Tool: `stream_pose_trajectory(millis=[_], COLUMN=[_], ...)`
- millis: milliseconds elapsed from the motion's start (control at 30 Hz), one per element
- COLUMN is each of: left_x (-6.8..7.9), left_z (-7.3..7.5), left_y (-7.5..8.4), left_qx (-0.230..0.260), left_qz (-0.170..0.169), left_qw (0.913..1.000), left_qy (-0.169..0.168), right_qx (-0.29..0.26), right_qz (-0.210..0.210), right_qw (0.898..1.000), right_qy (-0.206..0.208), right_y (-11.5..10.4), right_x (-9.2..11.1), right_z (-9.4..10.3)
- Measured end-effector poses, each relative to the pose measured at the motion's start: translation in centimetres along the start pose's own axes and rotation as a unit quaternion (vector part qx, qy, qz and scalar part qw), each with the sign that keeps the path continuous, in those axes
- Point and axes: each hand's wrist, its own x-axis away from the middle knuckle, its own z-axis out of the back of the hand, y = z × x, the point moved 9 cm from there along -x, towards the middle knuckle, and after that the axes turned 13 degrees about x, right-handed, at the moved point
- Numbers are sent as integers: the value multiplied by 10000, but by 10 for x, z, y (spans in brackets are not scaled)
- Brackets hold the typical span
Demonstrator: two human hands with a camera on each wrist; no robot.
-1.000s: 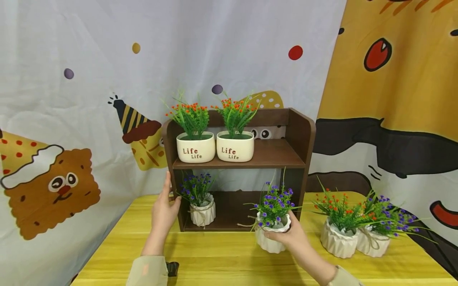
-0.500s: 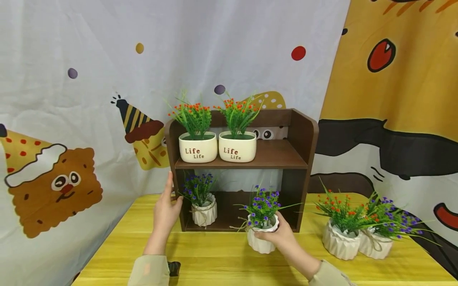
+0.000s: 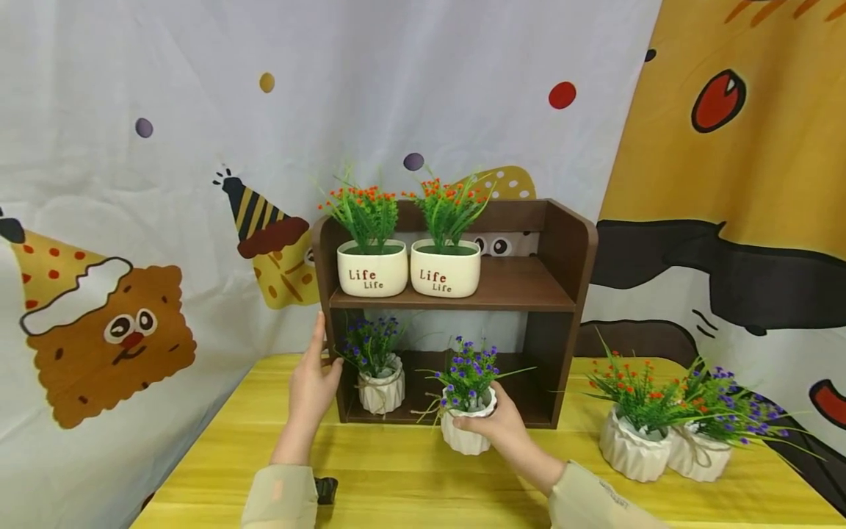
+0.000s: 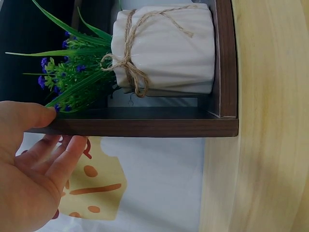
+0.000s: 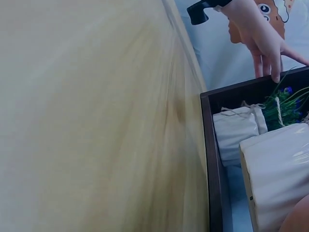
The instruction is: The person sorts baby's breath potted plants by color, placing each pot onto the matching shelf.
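Note:
My right hand (image 3: 500, 417) grips a white ribbed flowerpot (image 3: 465, 435) with purple flowers, in front of the lower opening of a brown two-tier shelf (image 3: 456, 303). In the right wrist view this pot (image 5: 277, 169) overlaps the opening. At the shelf's left side panel (image 4: 159, 126), my left hand (image 4: 36, 176) holds on, thumb on the inner side and fingertips on the outer. Just inside that panel stands another white pot (image 4: 166, 55), tied with twine and bearing purple flowers. The fingers behind the held pot are hidden.
Two cream "Life" planters (image 3: 372, 270) with orange flowers sit on the upper tier, left of its middle. On the wooden table (image 3: 410, 485), right of the shelf, stand a white pot with orange flowers (image 3: 636, 444) and one with purple flowers (image 3: 702, 452). A printed curtain (image 3: 463, 81) hangs behind.
My right hand has carried the held flowerpot leftward along the shelf's front, toward the pot in the lower tier. The left hand stays at the side panel. The head view has shifted slightly.

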Motion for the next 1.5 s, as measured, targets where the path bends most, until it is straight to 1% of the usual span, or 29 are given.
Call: stream_pose_trajectory(millis=[133,367,600,767,900,1033,1167,1500], left_x=[0,0,0,5,4,1,0,2], left_z=[-1,-2,3,3,0,1,2,2], left_y=[1,2,2,1,1,2,4,5], left_qx=[54,112,192,43,8,39,19,122], left_qz=[-24,-20,-53,-139,-153,-191,-252,-212], left_qw=[10000,9999,9998,9999,9999,9998,9996,9997], left_qy=[-14,-53,-49,-60,-53,10,82,29], right_qx=[42,132,292,263,335,331,174,23], right_qz=[144,77,231,290,372,278,132,-50], right_qw=[9999,9998,9992,9990,9983,9987,9994,9995], right_qy=[33,97,165,201,291,275,253,307], right_y=[-4,-6,-12,-7,-6,-4,-1,4], right_x=[-9,-22,-36,-41,-50,-59,-64,-73], right_z=[-6,-14,-22,-26,-28,-31,-34,-41])
